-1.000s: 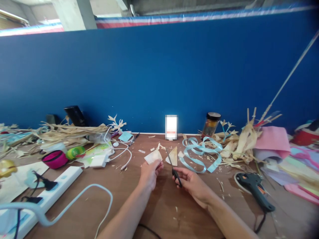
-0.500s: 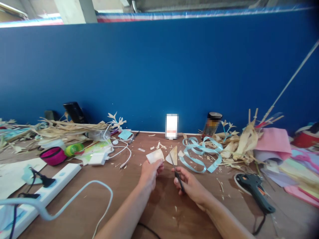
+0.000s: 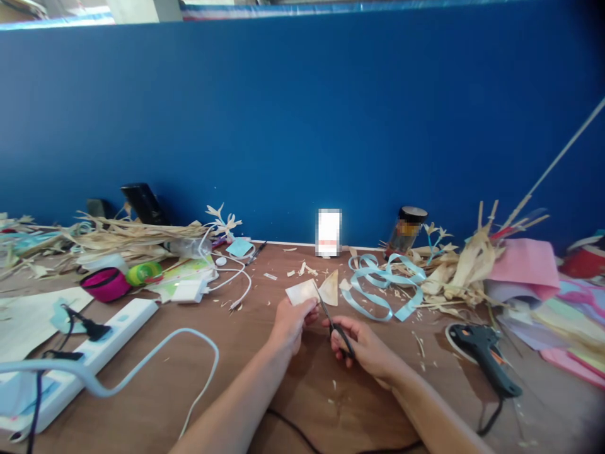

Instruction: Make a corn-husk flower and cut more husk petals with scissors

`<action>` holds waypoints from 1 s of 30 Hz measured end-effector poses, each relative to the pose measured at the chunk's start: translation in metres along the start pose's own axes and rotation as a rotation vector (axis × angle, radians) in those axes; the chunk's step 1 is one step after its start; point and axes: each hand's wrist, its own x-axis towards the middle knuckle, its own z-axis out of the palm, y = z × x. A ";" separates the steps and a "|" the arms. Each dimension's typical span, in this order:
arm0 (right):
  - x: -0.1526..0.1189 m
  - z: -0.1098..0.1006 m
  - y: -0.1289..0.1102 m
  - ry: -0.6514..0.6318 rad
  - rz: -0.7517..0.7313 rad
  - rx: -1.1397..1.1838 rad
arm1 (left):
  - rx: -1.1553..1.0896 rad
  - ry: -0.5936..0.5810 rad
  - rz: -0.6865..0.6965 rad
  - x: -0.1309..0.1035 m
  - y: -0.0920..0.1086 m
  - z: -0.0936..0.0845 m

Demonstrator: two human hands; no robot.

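Between its thumb and fingers, my left hand (image 3: pixel 293 320) pinches a small pale piece of husk (image 3: pixel 300 292) above the brown table. Closed around the handles of black scissors (image 3: pixel 341 337) is my right hand (image 3: pixel 362 345), just to the right. The blades point up and to the left, their tips at the right edge of the pale piece. Behind the blades, a triangular husk scrap (image 3: pixel 329 289) lies on the table, touching nothing in my hands. Small cream clippings (image 3: pixel 302 270) are scattered beyond my left hand.
Curled light blue ribbon (image 3: pixel 373 277), a dark-lidded jar (image 3: pixel 407 230) and dried husks (image 3: pixel 477 261) stand back right. A glue gun (image 3: pixel 486 356) lies at right. At left are a white power strip (image 3: pixel 116 331), a pink pouch (image 3: pixel 104 285) and cables. A bright blurred rectangle (image 3: pixel 328 232) stands behind.
The scissors have moved left relative to the pale piece, so their tips now meet its right edge. The whole view has shifted slightly upward. Both hands keep their holds.
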 end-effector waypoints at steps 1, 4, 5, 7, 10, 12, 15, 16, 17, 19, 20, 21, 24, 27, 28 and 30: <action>0.000 0.000 0.000 0.001 0.001 -0.003 | 0.000 0.003 -0.003 0.000 0.000 0.000; 0.000 0.000 0.000 -0.004 -0.001 -0.022 | -0.006 -0.008 -0.010 0.000 0.000 0.000; 0.000 -0.001 -0.001 -0.007 -0.003 -0.027 | -0.009 -0.013 -0.008 0.000 0.000 0.000; 0.000 -0.001 -0.001 -0.011 -0.003 -0.036 | -0.010 -0.013 -0.002 0.000 0.000 0.001; 0.000 0.000 -0.001 -0.004 0.004 -0.043 | -0.003 0.002 -0.003 0.000 0.001 0.001; 0.000 0.001 -0.002 0.001 0.010 -0.038 | -0.002 0.001 -0.008 -0.001 0.002 0.002; 0.000 0.002 -0.003 0.007 0.018 -0.038 | 0.001 0.005 -0.017 -0.002 0.003 0.002; 0.000 0.002 -0.003 0.008 0.020 -0.040 | 0.004 0.010 -0.019 -0.002 0.003 0.002; 0.000 0.002 -0.002 0.008 0.020 -0.041 | 0.007 0.014 -0.022 -0.002 0.003 0.002; 0.000 0.001 -0.002 0.008 0.017 -0.043 | 0.008 0.013 -0.024 -0.002 0.003 0.002; 0.000 0.001 -0.002 0.009 0.016 -0.044 | 0.009 0.007 -0.023 -0.002 0.003 0.002; 0.000 0.001 -0.002 0.009 0.017 -0.045 | 0.009 0.002 -0.021 -0.002 0.003 0.002; 0.000 0.000 -0.001 0.010 0.030 -0.056 | 0.010 -0.009 -0.013 -0.001 0.002 0.001; 0.000 0.000 -0.002 0.011 0.031 -0.058 | 0.007 -0.009 -0.007 0.000 0.001 0.000; 0.000 0.000 -0.002 0.010 0.028 -0.058 | 0.009 -0.010 -0.008 0.001 0.001 0.000; 0.000 0.000 -0.002 0.004 0.028 -0.058 | 0.012 -0.015 -0.011 0.002 0.000 0.000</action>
